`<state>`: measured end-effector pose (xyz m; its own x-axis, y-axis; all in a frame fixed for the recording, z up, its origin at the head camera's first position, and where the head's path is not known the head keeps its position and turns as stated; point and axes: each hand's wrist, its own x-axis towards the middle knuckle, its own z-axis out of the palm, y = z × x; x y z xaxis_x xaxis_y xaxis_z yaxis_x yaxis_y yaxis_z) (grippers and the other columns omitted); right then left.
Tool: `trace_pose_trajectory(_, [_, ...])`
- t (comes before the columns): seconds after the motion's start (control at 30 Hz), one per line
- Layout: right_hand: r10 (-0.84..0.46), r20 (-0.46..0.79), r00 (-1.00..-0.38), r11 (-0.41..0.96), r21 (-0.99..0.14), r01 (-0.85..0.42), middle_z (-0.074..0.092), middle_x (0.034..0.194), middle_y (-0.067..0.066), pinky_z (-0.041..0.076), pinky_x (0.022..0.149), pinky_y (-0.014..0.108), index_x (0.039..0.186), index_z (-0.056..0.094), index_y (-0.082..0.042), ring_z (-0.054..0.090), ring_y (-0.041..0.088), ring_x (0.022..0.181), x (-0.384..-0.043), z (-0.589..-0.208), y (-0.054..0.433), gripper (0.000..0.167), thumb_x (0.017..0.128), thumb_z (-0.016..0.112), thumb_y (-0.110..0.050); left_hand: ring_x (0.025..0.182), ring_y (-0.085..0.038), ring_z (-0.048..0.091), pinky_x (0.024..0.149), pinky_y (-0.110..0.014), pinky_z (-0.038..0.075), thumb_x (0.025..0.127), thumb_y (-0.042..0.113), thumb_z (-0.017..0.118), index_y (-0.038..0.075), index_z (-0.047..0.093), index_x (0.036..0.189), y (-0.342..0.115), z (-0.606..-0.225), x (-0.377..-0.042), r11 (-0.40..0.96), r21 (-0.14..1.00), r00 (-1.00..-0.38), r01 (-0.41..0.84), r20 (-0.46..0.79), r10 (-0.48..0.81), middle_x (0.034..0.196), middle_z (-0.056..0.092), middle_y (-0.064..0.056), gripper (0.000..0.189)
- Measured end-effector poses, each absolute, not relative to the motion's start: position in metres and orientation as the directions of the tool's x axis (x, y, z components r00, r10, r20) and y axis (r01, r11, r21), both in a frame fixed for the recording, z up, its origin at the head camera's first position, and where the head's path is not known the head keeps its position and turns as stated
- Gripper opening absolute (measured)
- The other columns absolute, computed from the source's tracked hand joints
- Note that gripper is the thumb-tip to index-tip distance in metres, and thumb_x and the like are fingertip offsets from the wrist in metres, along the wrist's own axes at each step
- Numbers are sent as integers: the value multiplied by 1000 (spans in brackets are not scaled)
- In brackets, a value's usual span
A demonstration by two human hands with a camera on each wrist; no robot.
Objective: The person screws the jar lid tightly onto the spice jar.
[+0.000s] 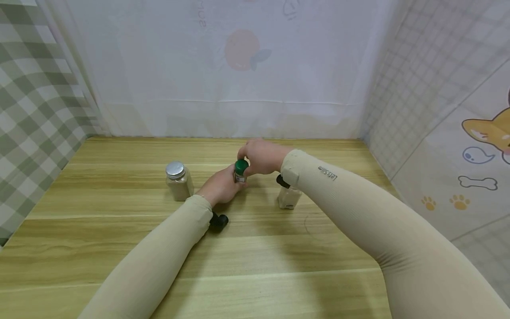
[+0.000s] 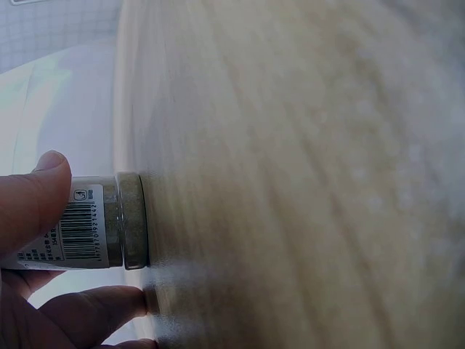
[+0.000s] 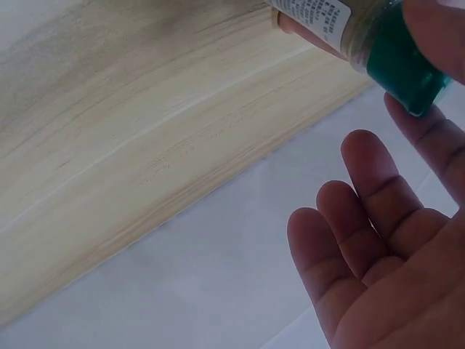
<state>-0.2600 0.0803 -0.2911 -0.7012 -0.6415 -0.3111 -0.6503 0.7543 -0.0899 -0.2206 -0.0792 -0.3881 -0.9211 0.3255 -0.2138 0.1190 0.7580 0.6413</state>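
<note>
A small spice jar (image 2: 87, 225) with a barcode label and a green cap (image 1: 241, 165) stands at the middle of the table. My left hand (image 1: 223, 185) grips the jar's body low down, thumb on the label in the left wrist view. From the right, my right hand (image 1: 263, 156) pinches the green cap between thumb and index finger. In the right wrist view its other fingers (image 3: 370, 174) are held away from the jar. The jar's base is at the table surface in the left wrist view.
A square glass jar (image 1: 179, 186) with a silver lid stands left of my left hand. Under my right forearm is a black-capped jar (image 1: 289, 197), partly hidden. A black object (image 1: 218, 221) shows beside my left wrist. A white curtain (image 1: 239, 88) hangs behind the wooden table (image 1: 263, 274).
</note>
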Motion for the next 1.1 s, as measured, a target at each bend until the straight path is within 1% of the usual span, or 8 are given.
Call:
trace_pose_trajectory(0.1, [-633,-320,-705,762,-95,-641,67,133,7,47,111,43,136,67,-12,57,27,127,-260,-291,80,44,98,77,-31,142,-33,55,118,-55,43,106,38,64,19,50,141,-79,-388,-221,763,636,-922,119,-215,323,144,63,-9,42])
trace_pose_trajectory(0.27, [-664,-310,-680,734,-102,-671,62,147,8,40,120,46,147,60,-13,54,29,139,-259,-289,80,53,97,77,-20,144,-34,54,120,-55,42,106,39,64,16,44,153,-78,-389,-221,768,628,-923,123,-212,321,150,60,-11,55])
trace_pose_trajectory(0.37, [-686,-301,-663,712,-87,-697,66,143,5,39,122,47,141,65,-13,55,27,138,-259,-289,81,45,98,76,-15,143,-35,55,119,-55,42,106,39,64,15,42,156,-78,-389,-221,768,628,-924,123,-210,319,151,60,-12,60])
trace_pose_trajectory(0.47, [-686,-302,-663,710,-75,-700,68,138,4,38,122,47,137,68,-13,57,26,134,-259,-289,80,39,100,75,-18,142,-35,55,118,-55,43,106,39,64,16,42,156,-78,-388,-221,767,631,-924,120,-210,318,150,61,-12,60])
trace_pose_trajectory(0.63, [-644,-315,-697,750,-80,-657,68,135,6,44,115,43,134,69,-12,57,26,131,-258,-290,80,38,100,75,-29,142,-34,56,118,-55,44,106,39,64,19,49,146,-79,-387,-220,764,634,-924,121,-210,321,146,63,-9,46])
trace_pose_trajectory(0.8, [-615,-325,-718,774,-80,-628,67,133,8,48,110,41,133,69,-11,56,28,129,-258,-290,80,44,98,76,-36,140,-33,57,116,-55,45,106,38,64,21,52,136,-79,-387,-220,764,633,-922,129,-208,327,140,65,-8,36])
trace_pose_trajectory(0.93, [-640,-311,-703,756,-92,-648,65,139,9,44,115,44,140,65,-11,55,29,133,-258,-289,80,49,97,79,-31,141,-33,56,118,-55,43,106,37,64,18,51,141,-79,-388,-221,765,632,-922,124,-211,324,145,63,-10,42])
trace_pose_trajectory(1.1, [-663,-299,-686,732,-69,-678,68,136,6,40,119,46,137,68,-13,57,27,131,-257,-288,80,40,99,77,-25,142,-34,55,119,-55,42,106,37,64,16,47,150,-79,-388,-221,764,635,-923,115,-216,319,149,61,-11,51])
